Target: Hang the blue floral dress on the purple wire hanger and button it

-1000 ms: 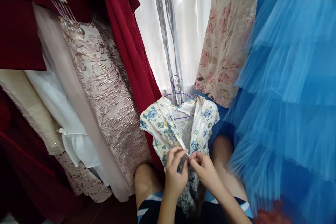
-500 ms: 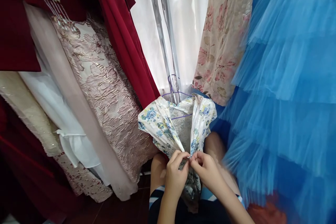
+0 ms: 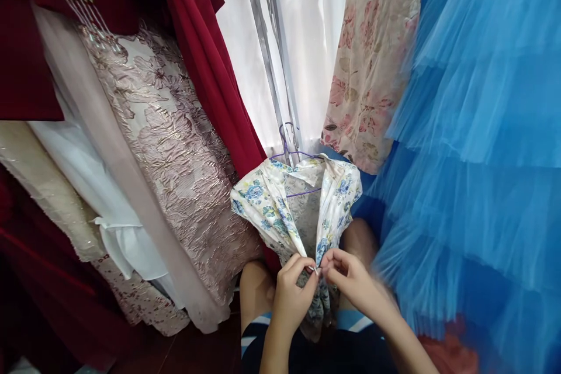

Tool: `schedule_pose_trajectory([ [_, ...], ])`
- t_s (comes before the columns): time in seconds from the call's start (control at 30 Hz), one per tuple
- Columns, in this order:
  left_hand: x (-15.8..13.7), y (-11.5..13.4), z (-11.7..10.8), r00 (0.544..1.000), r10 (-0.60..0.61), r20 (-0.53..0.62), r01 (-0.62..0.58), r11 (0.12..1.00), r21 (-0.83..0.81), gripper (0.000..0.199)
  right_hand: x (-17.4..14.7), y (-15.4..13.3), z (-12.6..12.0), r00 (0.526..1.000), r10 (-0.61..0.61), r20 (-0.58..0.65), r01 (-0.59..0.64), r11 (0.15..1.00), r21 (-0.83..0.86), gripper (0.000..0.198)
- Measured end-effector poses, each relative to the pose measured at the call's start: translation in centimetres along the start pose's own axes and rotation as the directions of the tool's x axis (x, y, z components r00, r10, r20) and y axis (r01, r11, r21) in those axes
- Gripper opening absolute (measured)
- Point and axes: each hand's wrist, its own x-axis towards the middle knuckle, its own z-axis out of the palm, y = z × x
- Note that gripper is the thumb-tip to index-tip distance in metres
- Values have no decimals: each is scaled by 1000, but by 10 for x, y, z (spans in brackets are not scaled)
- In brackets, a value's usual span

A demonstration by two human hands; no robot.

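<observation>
A white blouse with blue and yellow flowers (image 3: 256,201) hangs on a purple hanger (image 3: 302,193) in front of me, its two front edges meeting low down at my fingers. My left hand (image 3: 294,286) pinches the left front edge of the blouse. Close against it, my right hand (image 3: 346,274) pinches the right front edge with thumb and forefinger. A small pale bit shows between the fingertips; whether it is a button or a fold of cloth cannot be made out. Below the hands, the blouse's lower part hangs gathered between my knees.
Dark red garments (image 3: 210,58), a pink brocade dress (image 3: 184,187) and a white garment (image 3: 127,239) hang at left. A metal stand (image 3: 274,58) rises before a white curtain (image 3: 311,29). At right hang a floral dress (image 3: 368,70) and a blue tulle gown (image 3: 464,111).
Both hands have shifted slightly down, still pinching the blouse fronts together. The right fingers have moved a little apart from the left ones. My left knee has moved outward to the left.
</observation>
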Motion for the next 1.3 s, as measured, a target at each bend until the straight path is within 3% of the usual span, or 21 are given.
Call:
schedule_pose_trajectory([
  [0.27,-2,3,9,993,87,-82,-97,987,-128,15,-5,-6,-1,999,-30,11,32,969,-245,10],
  [0.47,2,5,8,985,128,-120,-141,983,-113,18,-1,1,5,991,-130,12,129,967,-221,19],
  [0.67,23,9,5,977,139,-161,-155,984,-91,14,-1,-11,-2,989,-138,48,146,960,-241,20],
  [0.93,105,7,-15,934,135,-331,-143,990,-2,18,-6,-24,-7,995,-81,54,92,959,-270,13],
  [1.2,200,9,-40,891,297,-344,-286,954,85,17,-3,-14,-15,997,-72,26,77,959,-272,12],
  [1.3,225,8,-51,866,315,-389,-284,949,135,15,-3,-13,-17,997,-72,41,80,960,-268,14],
])
